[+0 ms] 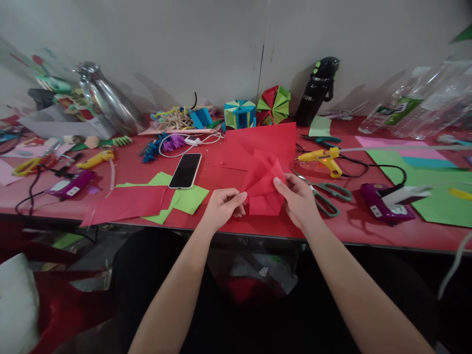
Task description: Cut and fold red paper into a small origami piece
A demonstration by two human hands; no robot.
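Note:
Folded red paper, creased and partly see-through, is between my hands near the table's front edge. My right hand pinches its right side, thumb on top and fingers behind. At its lower left edge my left hand is closed, thumb against the fingers, and seems to pinch the paper there. A larger red sheet lies flat just behind. Beside my right hand lie scissors with grey-green handles, their blades partly hidden by the hand.
A yellow glue gun and a purple power strip with cords lie at right. A phone rests on green paper at left, beside red sheets. A black bottle and paper models stand along the wall.

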